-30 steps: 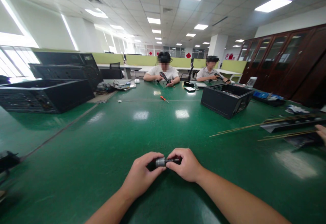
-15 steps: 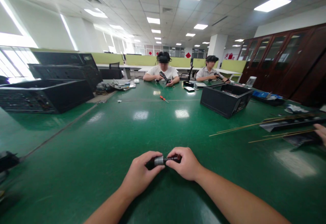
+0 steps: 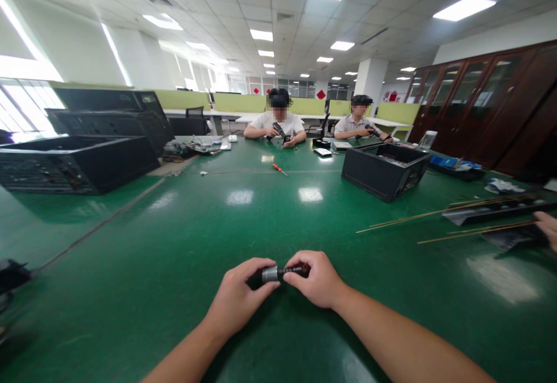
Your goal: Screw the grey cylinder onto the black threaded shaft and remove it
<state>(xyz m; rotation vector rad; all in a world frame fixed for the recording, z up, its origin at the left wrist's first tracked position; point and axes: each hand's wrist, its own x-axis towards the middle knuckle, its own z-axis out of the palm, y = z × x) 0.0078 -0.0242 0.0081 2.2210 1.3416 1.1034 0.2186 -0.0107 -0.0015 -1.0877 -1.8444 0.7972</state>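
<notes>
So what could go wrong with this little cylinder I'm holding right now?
The small cylinder is pinched only at the fingertips of the left hand and right hand; it may slip and roll across the glossy table. Its thin dark end might bend if twisted off-axis.

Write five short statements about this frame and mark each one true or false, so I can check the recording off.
1. The left hand and right hand both hold a small cylindrical part between them. True.
2. The table is red. False: it is green.
3. A red-handled screwdriver lies on the table, far beyond the hands. True.
4. The open black case stands on the floor. False: it sits on the table.
5. Nobody else is at the table. False: two people sit at its far side.
</notes>
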